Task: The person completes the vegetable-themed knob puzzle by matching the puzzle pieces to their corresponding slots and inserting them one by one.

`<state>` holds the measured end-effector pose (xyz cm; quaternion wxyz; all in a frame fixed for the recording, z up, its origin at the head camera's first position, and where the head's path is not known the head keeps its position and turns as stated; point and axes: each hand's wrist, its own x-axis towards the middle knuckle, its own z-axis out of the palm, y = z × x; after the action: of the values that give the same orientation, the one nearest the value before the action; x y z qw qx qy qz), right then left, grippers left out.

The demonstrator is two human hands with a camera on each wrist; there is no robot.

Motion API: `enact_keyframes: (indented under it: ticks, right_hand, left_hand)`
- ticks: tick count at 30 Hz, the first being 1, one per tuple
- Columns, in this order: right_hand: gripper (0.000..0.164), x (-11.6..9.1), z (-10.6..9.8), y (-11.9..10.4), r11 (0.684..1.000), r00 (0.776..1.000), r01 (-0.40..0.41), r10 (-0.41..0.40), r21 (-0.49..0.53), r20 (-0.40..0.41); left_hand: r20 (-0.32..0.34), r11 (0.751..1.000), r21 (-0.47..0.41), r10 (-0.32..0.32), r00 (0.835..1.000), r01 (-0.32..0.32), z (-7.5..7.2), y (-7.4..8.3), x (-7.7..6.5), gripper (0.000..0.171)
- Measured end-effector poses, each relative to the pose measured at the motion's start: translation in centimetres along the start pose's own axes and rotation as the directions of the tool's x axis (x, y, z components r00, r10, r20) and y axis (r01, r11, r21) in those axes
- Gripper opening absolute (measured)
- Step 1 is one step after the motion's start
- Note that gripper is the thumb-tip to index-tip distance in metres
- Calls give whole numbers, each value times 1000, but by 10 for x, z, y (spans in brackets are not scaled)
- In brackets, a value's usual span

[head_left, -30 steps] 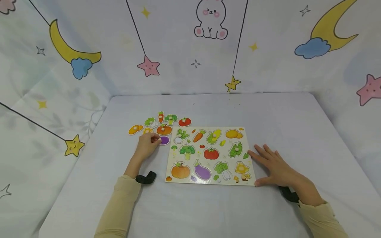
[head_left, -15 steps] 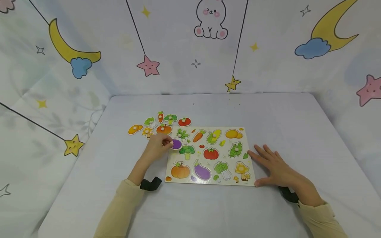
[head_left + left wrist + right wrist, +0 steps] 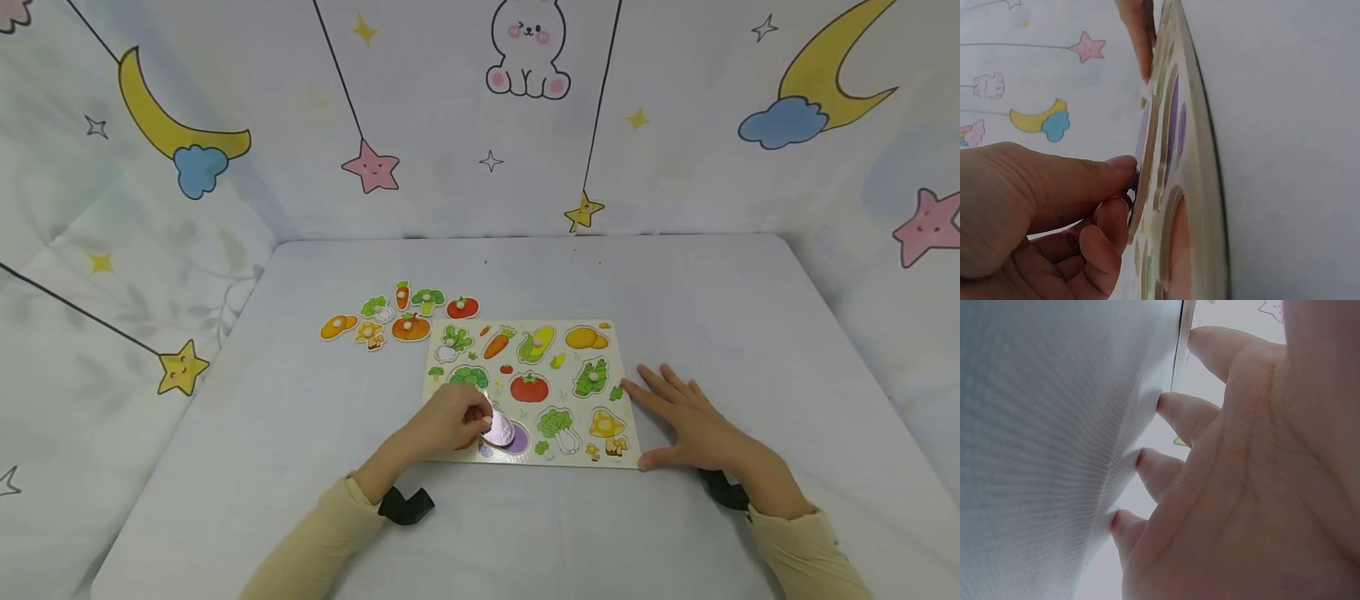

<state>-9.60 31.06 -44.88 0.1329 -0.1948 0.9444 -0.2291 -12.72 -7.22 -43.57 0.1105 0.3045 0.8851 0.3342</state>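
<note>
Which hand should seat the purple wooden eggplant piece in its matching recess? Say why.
Left, probably: the left hand pinches the piece partly over the recess; the right hand lies spread at the cream rectangular board, away from the recess.

My head feed shows me a nursery-style play nook, home or studio I can't tell: a printed backdrop (image 3: 435,92), bear (image 3: 528,50) at twelve o'clock, yellow moons (image 3: 156,123) at ten and two, behind a white table (image 3: 570,533) with a vegetable puzzle board (image 3: 558,393) towards five.
</note>
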Motion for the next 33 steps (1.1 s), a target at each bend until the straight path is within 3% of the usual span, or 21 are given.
enact_keyframes:
  ticks: [11,24,33]
  right_hand:
    - [110,0,-3,-6,1000,1000,-2,2,5,2]
    - [110,0,-3,-7,1000,1000,7,-7,2,-3]
    - [110,1,-2,-4,1000,1000,19,-19,3,-16]
  left_hand:
    - [21,1000,12,-3,1000,3,18,6,2,3]
    - [-12,1000,-12,-4,1000,4,24,6,0,5]
    - [0,999,-22,-35,999,35,24,8,2,5]
